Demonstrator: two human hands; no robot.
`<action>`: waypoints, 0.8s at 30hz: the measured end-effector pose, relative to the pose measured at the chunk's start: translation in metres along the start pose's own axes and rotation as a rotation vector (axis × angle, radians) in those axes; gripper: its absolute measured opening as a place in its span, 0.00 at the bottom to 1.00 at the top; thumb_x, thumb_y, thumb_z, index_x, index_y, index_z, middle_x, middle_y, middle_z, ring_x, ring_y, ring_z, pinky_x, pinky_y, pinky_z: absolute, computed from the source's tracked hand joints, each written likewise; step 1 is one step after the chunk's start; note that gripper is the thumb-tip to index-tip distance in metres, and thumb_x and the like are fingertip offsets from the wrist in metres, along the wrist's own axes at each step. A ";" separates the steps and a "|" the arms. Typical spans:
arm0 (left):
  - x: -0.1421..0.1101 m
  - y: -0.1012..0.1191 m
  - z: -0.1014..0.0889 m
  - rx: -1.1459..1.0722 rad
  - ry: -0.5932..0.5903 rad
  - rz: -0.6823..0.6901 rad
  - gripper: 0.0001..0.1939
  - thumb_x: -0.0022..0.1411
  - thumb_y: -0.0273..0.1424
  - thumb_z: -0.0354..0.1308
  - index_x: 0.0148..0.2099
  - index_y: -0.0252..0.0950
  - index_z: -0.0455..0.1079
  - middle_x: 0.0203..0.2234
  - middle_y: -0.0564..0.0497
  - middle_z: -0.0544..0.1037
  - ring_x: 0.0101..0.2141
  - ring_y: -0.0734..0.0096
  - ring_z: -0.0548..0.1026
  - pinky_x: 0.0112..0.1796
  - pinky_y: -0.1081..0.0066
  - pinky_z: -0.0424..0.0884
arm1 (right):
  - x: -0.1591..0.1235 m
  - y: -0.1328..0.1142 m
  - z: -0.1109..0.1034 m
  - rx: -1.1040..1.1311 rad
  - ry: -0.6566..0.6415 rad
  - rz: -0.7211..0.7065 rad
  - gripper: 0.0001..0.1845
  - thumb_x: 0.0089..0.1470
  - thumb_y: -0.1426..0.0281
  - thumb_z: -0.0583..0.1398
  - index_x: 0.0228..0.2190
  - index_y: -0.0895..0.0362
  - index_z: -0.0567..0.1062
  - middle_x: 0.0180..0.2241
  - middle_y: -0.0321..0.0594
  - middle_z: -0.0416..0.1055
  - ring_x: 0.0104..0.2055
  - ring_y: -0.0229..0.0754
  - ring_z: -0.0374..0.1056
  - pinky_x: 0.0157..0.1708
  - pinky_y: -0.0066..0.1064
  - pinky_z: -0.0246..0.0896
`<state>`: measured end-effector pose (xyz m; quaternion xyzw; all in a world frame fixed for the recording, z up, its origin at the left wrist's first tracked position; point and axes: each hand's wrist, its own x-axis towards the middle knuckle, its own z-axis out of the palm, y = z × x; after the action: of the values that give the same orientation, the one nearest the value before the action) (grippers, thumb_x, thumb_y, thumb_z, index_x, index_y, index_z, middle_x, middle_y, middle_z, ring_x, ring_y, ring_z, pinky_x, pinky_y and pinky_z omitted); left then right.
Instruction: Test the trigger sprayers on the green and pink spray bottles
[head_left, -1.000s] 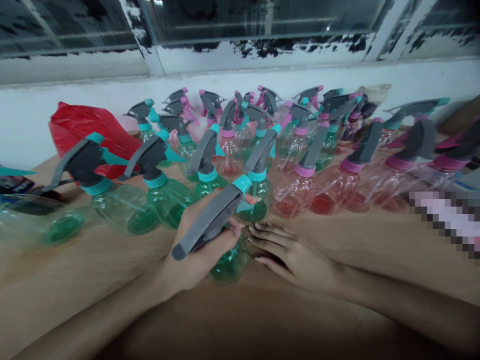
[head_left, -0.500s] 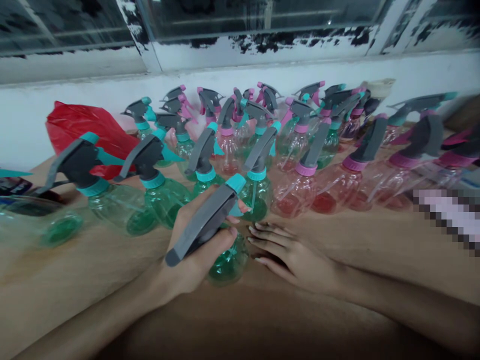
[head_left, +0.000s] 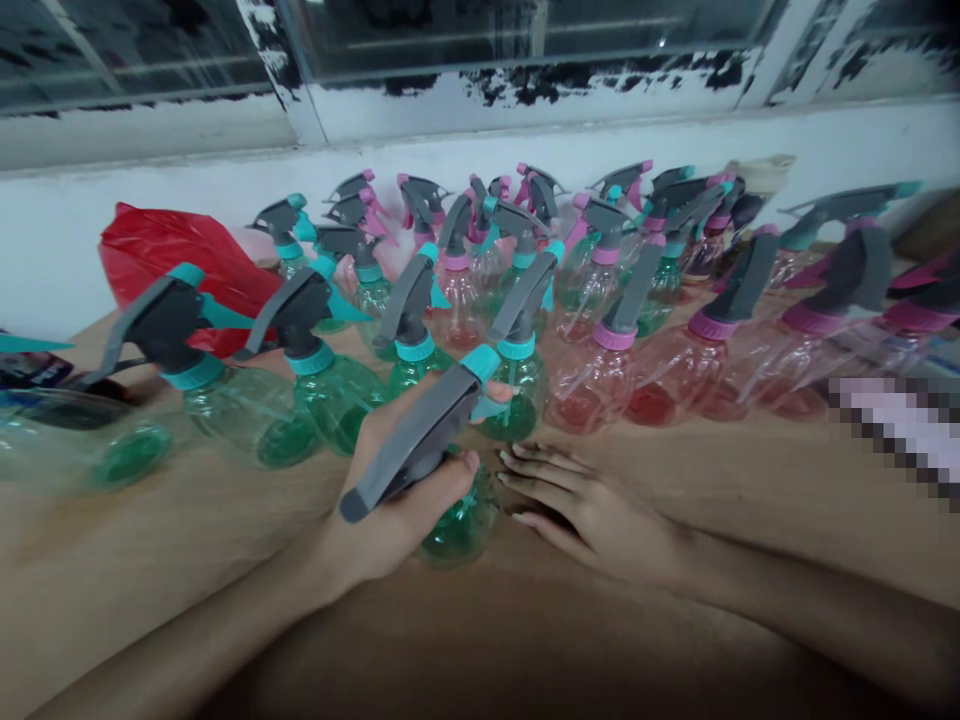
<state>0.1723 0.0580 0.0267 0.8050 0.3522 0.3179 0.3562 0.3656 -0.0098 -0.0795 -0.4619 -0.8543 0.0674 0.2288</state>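
My left hand (head_left: 405, 490) is wrapped round the neck of a green spray bottle (head_left: 461, 520) with a grey and turquoise trigger head. The bottle is upright at the near side of the wooden table, its neck hidden by my fingers. To its right, my right hand (head_left: 577, 500) lies palm down on the table, fingers stretched out and holding nothing. Just beyond my hands stands another green spray bottle (head_left: 517, 400), with a pink spray bottle (head_left: 589, 390) beside it.
Several more green and pink spray bottles stand in rows across the table (head_left: 712, 480) towards the white wall (head_left: 420, 145). A red plastic bag (head_left: 180, 255) lies at the back left. A blurred-out patch (head_left: 900, 420) covers something at the right.
My left index finger has stretched further out past the trigger. Both hands and the held bottle otherwise stay nearly in place; the view has shifted slightly.
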 end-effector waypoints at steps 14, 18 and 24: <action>-0.001 -0.002 0.005 0.008 0.062 0.008 0.07 0.50 0.28 0.51 0.34 0.42 0.65 0.26 0.53 0.73 0.28 0.64 0.73 0.31 0.65 0.71 | 0.000 0.000 0.000 0.002 -0.004 -0.001 0.21 0.60 0.66 0.51 0.53 0.59 0.64 0.56 0.41 0.62 0.61 0.42 0.51 0.59 0.41 0.50; -0.001 0.002 0.005 -0.021 0.039 -0.003 0.09 0.51 0.28 0.51 0.37 0.41 0.65 0.28 0.53 0.74 0.30 0.64 0.75 0.33 0.66 0.72 | 0.000 0.000 -0.001 0.003 -0.014 0.002 0.21 0.60 0.66 0.51 0.53 0.59 0.65 0.56 0.41 0.62 0.61 0.42 0.51 0.60 0.41 0.49; -0.002 0.007 0.006 -0.059 0.055 -0.083 0.07 0.51 0.28 0.51 0.35 0.40 0.65 0.28 0.52 0.76 0.32 0.64 0.77 0.35 0.65 0.74 | 0.000 0.000 -0.001 0.011 -0.007 -0.002 0.20 0.60 0.66 0.52 0.52 0.59 0.65 0.56 0.41 0.62 0.61 0.41 0.51 0.59 0.41 0.49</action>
<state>0.1778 0.0504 0.0289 0.7699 0.3854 0.3348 0.3828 0.3659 -0.0094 -0.0788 -0.4597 -0.8551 0.0735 0.2281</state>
